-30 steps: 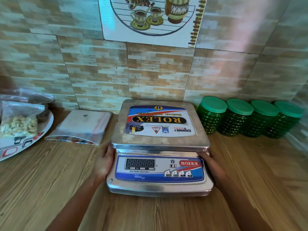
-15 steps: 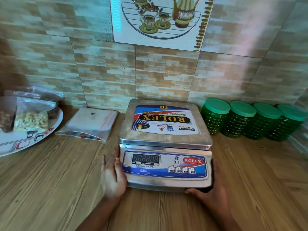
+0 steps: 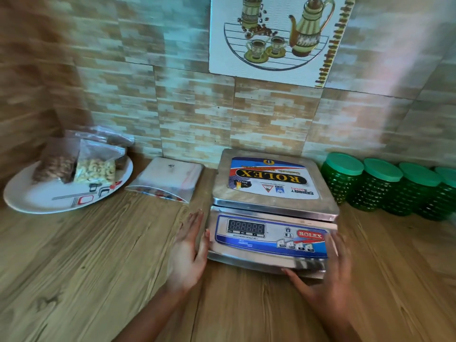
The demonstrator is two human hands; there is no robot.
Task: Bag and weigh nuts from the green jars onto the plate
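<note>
A steel electronic scale (image 3: 271,191) stands on the wooden counter against the tiled wall, its display dark. My left hand (image 3: 188,250) lies flat with straight fingers against the scale's left side. My right hand (image 3: 325,280) is blurred at the scale's front right corner, fingers spread and touching the base. Several green jars (image 3: 381,186) with green lids stand in a row right of the scale. A white plate (image 3: 61,196) at the left carries a bag of cashews (image 3: 96,169) and a bag of brown nuts (image 3: 55,166).
A stack of empty zip bags (image 3: 170,178) lies between the plate and the scale. The tiled wall runs close behind everything. Bare wooden counter (image 3: 86,267) stretches in front and to the left.
The scale has been slid back toward the wall. Both hands have come off its sides toward its front, fingers straightening. The view has swung left and up, showing more of the plate.
</note>
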